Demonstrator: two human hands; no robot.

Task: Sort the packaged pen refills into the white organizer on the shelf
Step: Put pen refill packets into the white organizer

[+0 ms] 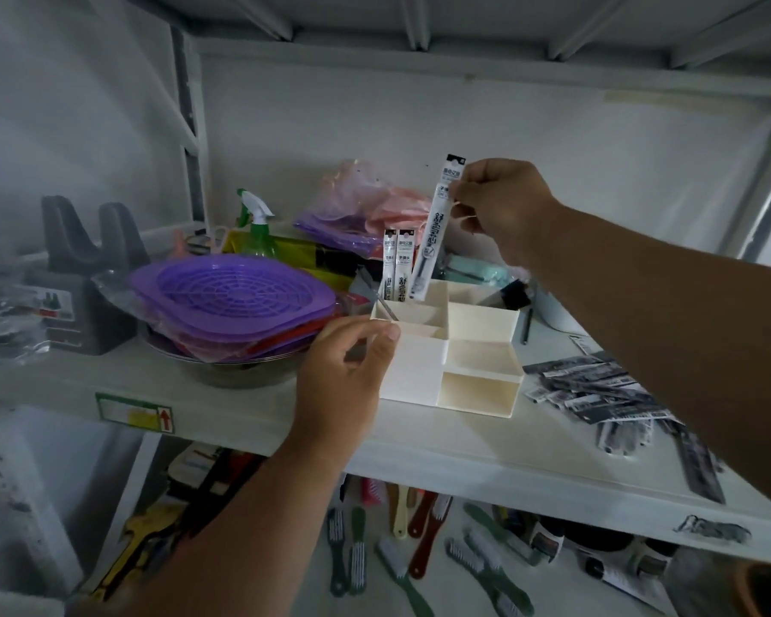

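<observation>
A white organizer point(481, 325) with several compartments stands on the white shelf point(250, 407). Two packaged pen refills point(397, 264) stand upright in its back left compartment. My right hand point(501, 207) pinches a third packaged refill point(437, 224), tilted, with its lower end over that same back compartment. My left hand point(348, 376) grips the organizer's near left corner, thumb at the rim. A pile of several more packaged refills point(597, 389) lies flat on the shelf to the right of the organizer.
Purple plastic strainers point(232, 300) sit stacked in a metal bowl point(241, 371) left of the organizer. A green spray bottle point(257, 227), bagged goods point(366, 207) and a black stand point(85, 269) crowd the back. Brushes point(401, 549) lie on the lower shelf.
</observation>
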